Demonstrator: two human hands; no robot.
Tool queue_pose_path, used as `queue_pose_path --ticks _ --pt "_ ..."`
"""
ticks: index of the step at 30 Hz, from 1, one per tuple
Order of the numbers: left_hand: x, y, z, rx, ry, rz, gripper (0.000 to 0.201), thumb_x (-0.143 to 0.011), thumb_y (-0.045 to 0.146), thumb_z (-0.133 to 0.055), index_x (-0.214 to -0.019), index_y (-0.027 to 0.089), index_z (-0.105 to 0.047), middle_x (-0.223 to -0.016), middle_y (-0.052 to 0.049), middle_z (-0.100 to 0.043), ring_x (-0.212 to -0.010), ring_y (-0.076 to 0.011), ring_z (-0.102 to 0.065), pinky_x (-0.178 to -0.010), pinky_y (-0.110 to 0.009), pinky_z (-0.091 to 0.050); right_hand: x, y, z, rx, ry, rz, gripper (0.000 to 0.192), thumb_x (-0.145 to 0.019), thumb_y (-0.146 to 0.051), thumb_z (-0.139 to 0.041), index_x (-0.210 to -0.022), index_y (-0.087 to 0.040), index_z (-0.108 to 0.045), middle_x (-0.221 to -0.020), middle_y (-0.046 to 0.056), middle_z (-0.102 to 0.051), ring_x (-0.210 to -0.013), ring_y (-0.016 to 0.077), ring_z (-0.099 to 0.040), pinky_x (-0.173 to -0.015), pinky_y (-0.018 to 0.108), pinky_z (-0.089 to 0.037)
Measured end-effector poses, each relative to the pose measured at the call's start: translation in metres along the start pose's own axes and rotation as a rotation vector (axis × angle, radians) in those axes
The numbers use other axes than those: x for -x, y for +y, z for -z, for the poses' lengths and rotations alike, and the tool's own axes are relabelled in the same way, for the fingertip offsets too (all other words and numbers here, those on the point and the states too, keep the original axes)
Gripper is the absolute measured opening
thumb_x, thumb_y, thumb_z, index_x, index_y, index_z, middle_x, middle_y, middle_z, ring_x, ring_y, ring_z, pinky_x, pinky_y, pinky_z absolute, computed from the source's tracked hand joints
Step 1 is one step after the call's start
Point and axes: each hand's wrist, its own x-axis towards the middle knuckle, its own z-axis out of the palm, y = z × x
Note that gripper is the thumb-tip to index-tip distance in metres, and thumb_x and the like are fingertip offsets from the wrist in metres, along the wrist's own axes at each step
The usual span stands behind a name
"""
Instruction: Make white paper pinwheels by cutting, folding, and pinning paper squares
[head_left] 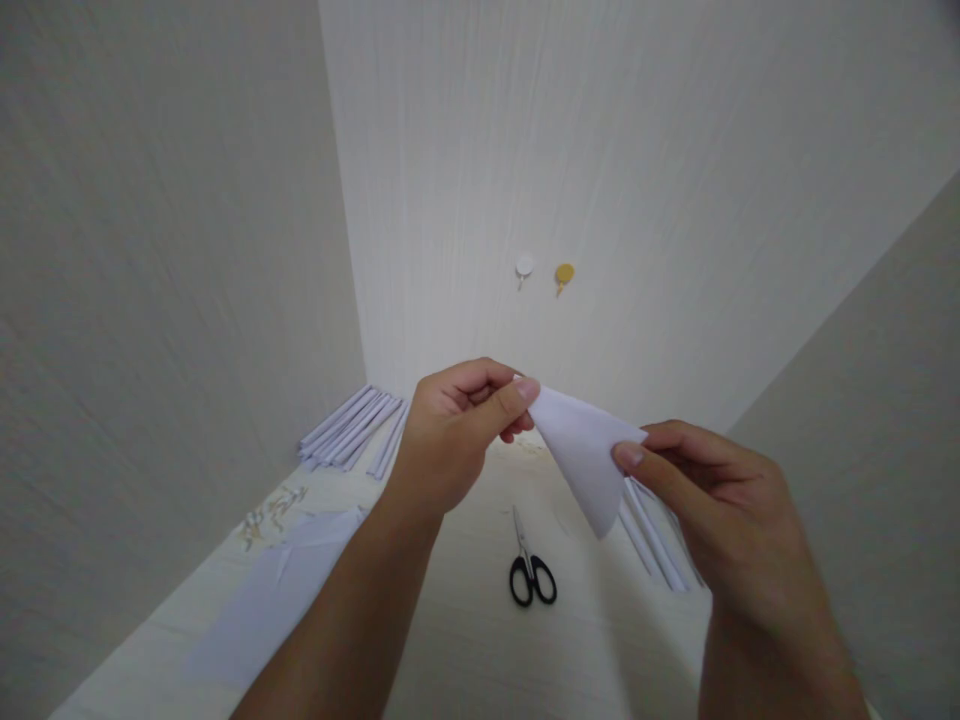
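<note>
A small white sheet of paper [581,440], folded or curled into a pointed shape, is held up between both hands above the table. My left hand [472,420] pinches its narrow upper left corner between thumb and fingers. At the paper's right edge, my right hand [720,490] grips it with the thumb in front and fingers behind. Below the paper, a pair of scissors [529,565] with black handles lies on the table, blades pointing away from me.
Several rolled paper tubes [349,430] lie at the back left, and more paper tubes [652,540] lie partly behind my right hand. Flat white paper [262,610] and small scattered bits [270,515] rest on the left. White [524,265] and yellow [564,273] round hooks are on the wall.
</note>
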Motion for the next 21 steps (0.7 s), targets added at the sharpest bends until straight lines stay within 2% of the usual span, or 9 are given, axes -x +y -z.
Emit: queue_pose_path --ticks 3,8,13,18,21 --pt "0.000 -0.001 -0.002 -0.088 -0.010 -0.013 0.025 -0.084 0.037 -0.079 -0.071 0.016 -0.071 -0.060 0.002 -0.061 -0.060 -0.0096 -0.053 -0.057 -0.022 -0.043 -0.001 -0.001 -0.002 -0.038 -0.041 -0.003 0.011 -0.082 -0.030 -0.086 -0.076 -0.026 -0.078 -0.071 -0.002 -0.073 -0.062 0.0118 -0.063 -0.053 0.019 -0.049" --pt "0.005 0.000 -0.009 -0.211 -0.217 0.039 0.038 -0.093 0.042 -0.067 -0.068 0.015 -0.068 -0.064 0.001 -0.059 -0.065 -0.0107 -0.052 -0.062 -0.023 -0.044 -0.002 0.002 -0.003 -0.098 -0.009 0.016 0.009 -0.084 -0.029 -0.085 -0.079 -0.027 -0.077 -0.072 -0.003 -0.073 -0.064 0.0117 -0.064 -0.059 0.020 -0.051" --pt "0.006 -0.002 -0.012 -0.220 -0.187 0.046 0.043 -0.095 0.045 -0.064 -0.065 0.015 -0.063 -0.064 0.001 -0.057 -0.064 -0.0110 -0.052 -0.061 -0.023 -0.044 -0.002 0.005 -0.003 -0.110 0.009 0.004 0.008 -0.084 -0.028 -0.085 -0.081 -0.027 -0.077 -0.074 -0.003 -0.074 -0.066 0.0129 -0.066 -0.061 0.022 -0.051" --pt "0.007 -0.007 -0.011 -0.254 -0.314 0.091 0.032 -0.094 0.044 -0.067 -0.082 0.015 -0.076 -0.073 -0.001 -0.065 -0.069 -0.0120 -0.055 -0.065 -0.024 -0.045 -0.002 0.006 -0.003 -0.115 0.051 -0.003 0.009 -0.084 -0.028 -0.084 -0.080 -0.027 -0.076 -0.073 -0.003 -0.073 -0.067 0.0132 -0.066 -0.065 0.024 -0.052" --pt "0.007 -0.009 -0.011 -0.219 -0.329 0.102 0.034 -0.094 0.043 -0.066 -0.079 0.015 -0.074 -0.074 -0.002 -0.065 -0.072 -0.0136 -0.056 -0.068 -0.026 -0.046 -0.003 0.006 -0.003 -0.104 0.051 -0.016 0.010 -0.085 -0.030 -0.084 -0.079 -0.026 -0.076 -0.072 -0.003 -0.072 -0.066 0.0136 -0.065 -0.063 0.025 -0.051"
